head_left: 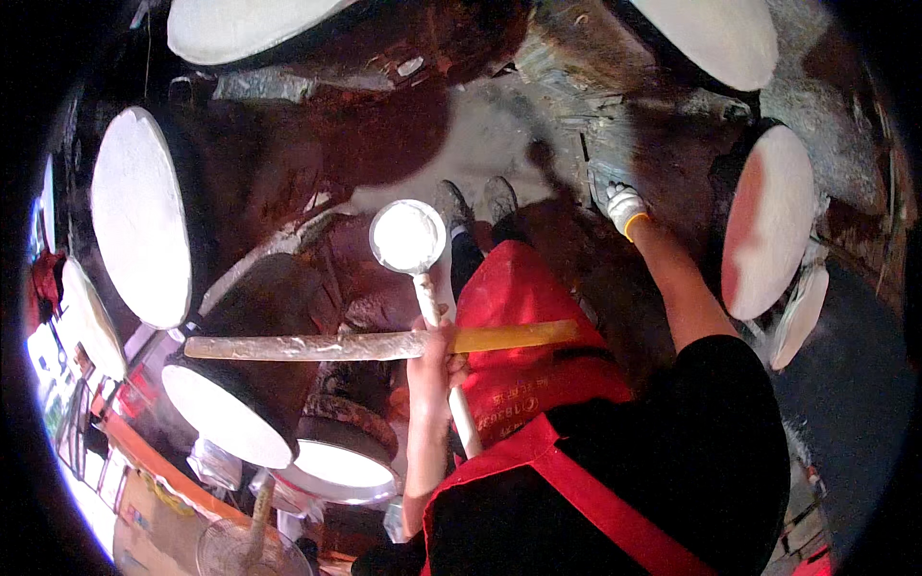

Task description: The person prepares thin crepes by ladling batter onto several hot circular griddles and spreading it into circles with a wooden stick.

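On our left is a white disc; we cannot tell what carries it. Next comes the stick, lying across the handle of the ladle. Our left hand is curled tight around both, in front of the red apron. We should squeeze hard where they cross, so neither slips, and hold the ladle steady. Farther right, our right hand wears a glove. We cannot tell if its fingers hold anything, so we should watch them. Last comes a reddish disc.
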{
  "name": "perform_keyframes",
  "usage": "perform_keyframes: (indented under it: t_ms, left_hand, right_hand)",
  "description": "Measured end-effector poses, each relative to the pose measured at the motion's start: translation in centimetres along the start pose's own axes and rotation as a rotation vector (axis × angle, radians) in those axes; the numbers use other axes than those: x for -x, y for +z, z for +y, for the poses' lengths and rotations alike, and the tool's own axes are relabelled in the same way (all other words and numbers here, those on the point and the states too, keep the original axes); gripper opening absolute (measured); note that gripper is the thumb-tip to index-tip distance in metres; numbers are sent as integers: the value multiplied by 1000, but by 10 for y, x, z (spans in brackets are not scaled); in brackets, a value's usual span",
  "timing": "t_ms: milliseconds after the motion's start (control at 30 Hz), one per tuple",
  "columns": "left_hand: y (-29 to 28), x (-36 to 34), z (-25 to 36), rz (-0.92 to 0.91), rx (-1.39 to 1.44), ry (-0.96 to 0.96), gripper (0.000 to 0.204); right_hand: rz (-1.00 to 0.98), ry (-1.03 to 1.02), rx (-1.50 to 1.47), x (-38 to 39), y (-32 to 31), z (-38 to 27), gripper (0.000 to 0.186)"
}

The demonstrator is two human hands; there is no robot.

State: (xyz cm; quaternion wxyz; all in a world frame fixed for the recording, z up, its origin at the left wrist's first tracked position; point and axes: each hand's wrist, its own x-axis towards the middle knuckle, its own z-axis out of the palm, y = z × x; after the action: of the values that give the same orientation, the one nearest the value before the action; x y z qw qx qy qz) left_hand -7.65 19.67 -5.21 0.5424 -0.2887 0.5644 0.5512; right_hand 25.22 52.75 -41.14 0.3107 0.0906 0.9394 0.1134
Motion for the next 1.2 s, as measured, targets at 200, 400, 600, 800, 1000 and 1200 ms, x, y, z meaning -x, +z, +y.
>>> perform_keyframes:
  t_ms: [200, 400, 600, 800, 1000, 1200]
  left_hand:
    - [3, -8, -17, -2, 163, -34, 23]
    - [21, 4, -7, 46, 163, 20, 26]
    - [27, 14, -18, 31, 325, 50, 21]
    - [27, 11, -13, -36, 630, 154, 19]
    - [23, 21, 31, 69, 645, 468, 23]
    - [-22, 47, 72, -63, 797, 591, 23]
  right_hand:
    - [-114, -84, -30, -38, -32, 4, 30]
    - [-319, -96, -93, -37, -53, 13, 27]
    - [-453, -80, -252, -41, -98, -12, 34]
    - [-781, -373, -1793, -112, -347, -44, 36]
    - [-141, -1285, -870, -56, -563, -49, 61]
    - [404, -796, -971, -106, -607, -77, 44]
